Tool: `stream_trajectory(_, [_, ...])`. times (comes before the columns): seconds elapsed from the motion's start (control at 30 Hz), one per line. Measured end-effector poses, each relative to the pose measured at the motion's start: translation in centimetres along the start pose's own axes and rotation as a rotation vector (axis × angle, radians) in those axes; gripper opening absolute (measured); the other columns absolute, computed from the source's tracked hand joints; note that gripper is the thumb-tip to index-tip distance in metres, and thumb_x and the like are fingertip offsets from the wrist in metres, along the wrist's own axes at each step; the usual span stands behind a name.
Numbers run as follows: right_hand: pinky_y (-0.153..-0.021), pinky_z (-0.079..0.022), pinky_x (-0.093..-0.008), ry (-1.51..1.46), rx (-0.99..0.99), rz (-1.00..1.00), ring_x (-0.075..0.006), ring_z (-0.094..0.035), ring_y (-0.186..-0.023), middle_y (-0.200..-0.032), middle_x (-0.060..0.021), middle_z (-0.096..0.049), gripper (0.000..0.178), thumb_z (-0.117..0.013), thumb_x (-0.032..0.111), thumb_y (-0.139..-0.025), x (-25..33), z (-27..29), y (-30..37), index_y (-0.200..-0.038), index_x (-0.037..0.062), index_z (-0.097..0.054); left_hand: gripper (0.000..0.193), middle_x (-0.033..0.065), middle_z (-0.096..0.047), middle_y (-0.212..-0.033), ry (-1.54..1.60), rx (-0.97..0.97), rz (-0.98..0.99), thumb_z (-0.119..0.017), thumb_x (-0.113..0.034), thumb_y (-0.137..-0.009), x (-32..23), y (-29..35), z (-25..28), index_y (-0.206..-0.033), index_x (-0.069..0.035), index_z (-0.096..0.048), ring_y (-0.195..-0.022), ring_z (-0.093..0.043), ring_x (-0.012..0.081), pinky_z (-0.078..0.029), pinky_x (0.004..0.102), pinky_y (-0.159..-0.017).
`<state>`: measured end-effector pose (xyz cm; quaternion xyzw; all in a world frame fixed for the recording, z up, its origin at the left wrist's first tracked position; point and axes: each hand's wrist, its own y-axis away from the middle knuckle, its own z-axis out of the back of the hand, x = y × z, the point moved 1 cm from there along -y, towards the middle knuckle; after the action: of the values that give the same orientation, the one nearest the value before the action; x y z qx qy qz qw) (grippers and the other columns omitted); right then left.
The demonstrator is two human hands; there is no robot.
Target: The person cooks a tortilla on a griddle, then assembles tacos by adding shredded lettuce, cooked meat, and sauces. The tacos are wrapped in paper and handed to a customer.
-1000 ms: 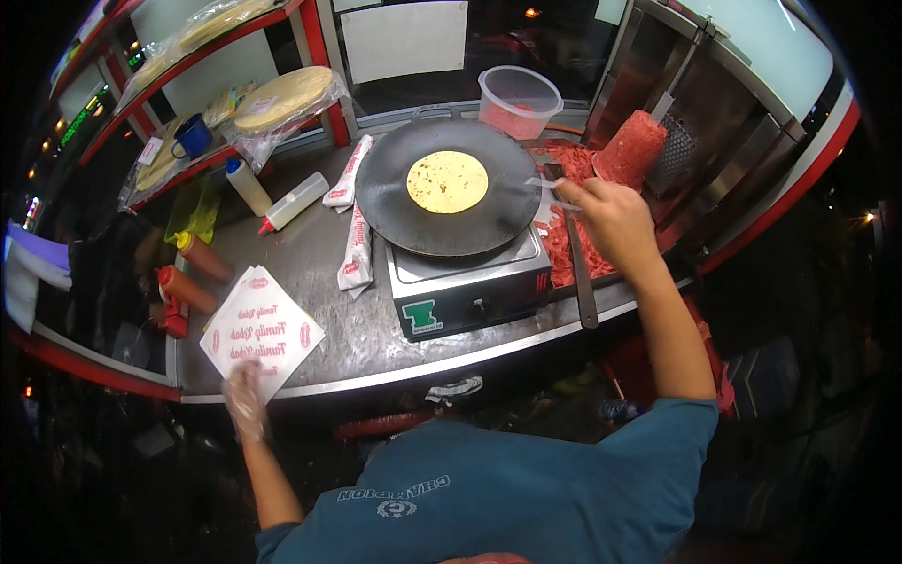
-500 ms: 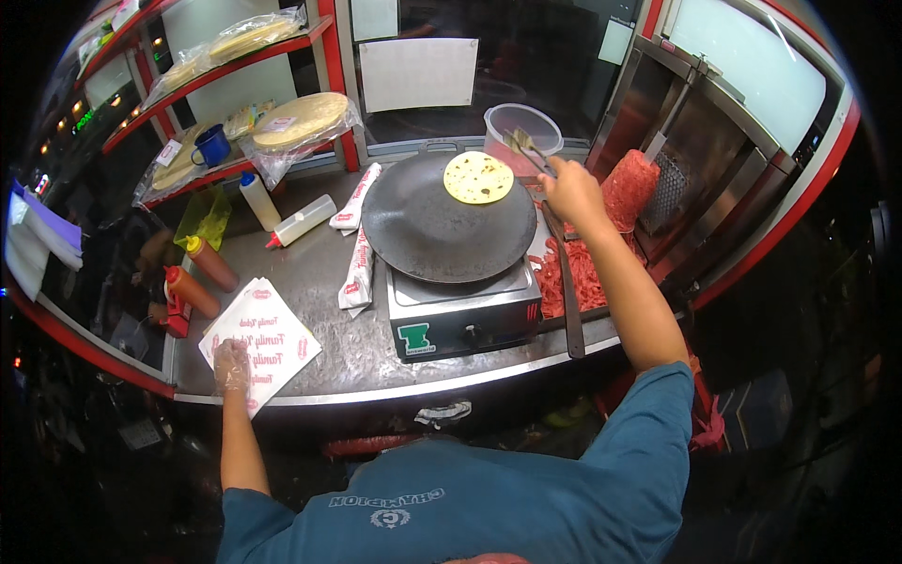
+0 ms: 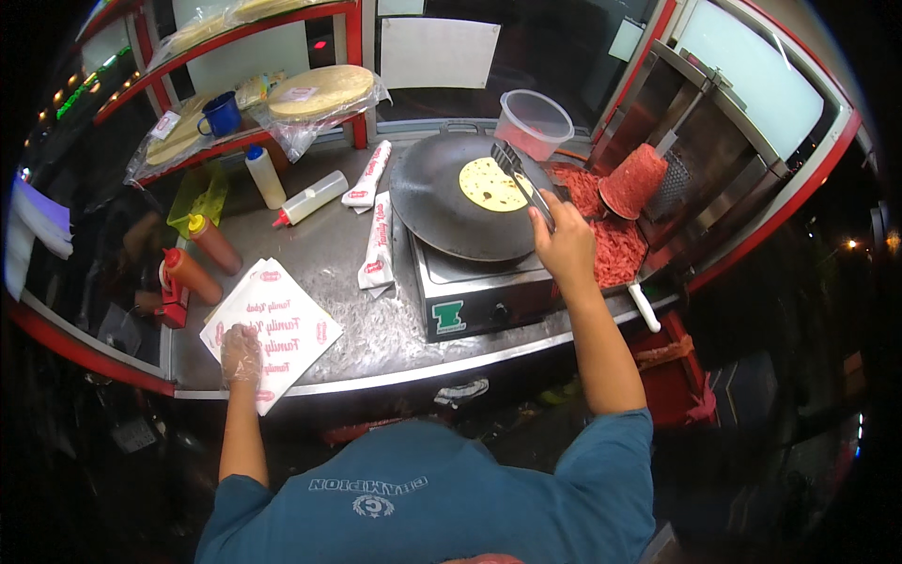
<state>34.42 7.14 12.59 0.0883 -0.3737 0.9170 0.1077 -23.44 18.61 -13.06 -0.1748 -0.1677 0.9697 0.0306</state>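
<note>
My right hand (image 3: 566,244) is bare and wraps round a pair of metal tongs (image 3: 531,193). The slotted dark head of the tongs lies over the upper right edge of a round, brown-spotted flatbread (image 3: 489,185). That bread rests on a black round griddle (image 3: 437,207), which sits on a steel burner (image 3: 484,315). In a clear plastic glove, my left hand (image 3: 241,355) lies on a stack of white printed wrapping papers (image 3: 291,352) at the counter's front left. Its fingers rest on the top sheet, slightly bent.
Two wrapped rolls (image 3: 377,246) lie left of the griddle. Several sauce bottles (image 3: 265,179) stand or lie farther left. Bagged flatbreads (image 3: 324,91) fill the shelf. Right are shaved meat (image 3: 615,249), a meat cone (image 3: 634,181), a white handle (image 3: 644,308) and a clear tub (image 3: 536,127).
My right hand has brought the tongs from beside the tub to over the flatbread, which has shifted nearer to me on the griddle. My left hand stays on the papers. The view has shifted.
</note>
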Motion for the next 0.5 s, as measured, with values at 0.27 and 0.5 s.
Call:
stream_trajectory(0.27, [-0.070,-0.058,-0.0481,0.193,0.024,-0.087,-0.0375,-0.071,-0.079,-0.094,-0.0127,-0.072,0.030,-0.069,0.031,-0.095,0.9,-2.2,1.3,-0.120,0.0145,-0.075,0.027,0.0203,-0.062,-0.101,0.095,0.074,-0.075,-0.055,-0.029,-0.104,0.7,-0.3,0.4,-0.103,-0.002,-0.059,-0.099,-0.060,0.0410,-0.048,0.0514,-0.089])
stream_trajectory(0.5, [-0.072,-0.057,-0.0491,0.365,0.189,-0.024,-0.0378,-0.071,-0.081,-0.093,-0.0135,-0.072,0.028,-0.068,0.030,-0.096,2.5,-2.3,1.1,-0.118,0.0141,-0.076,0.025,0.0190,-0.061,-0.099,0.182,0.073,-0.105,-0.057,-0.027,-0.103,0.6,-0.5,0.3,-0.099,-0.003,-0.057,-0.096,-0.060,0.0404,-0.048,0.0514,-0.087])
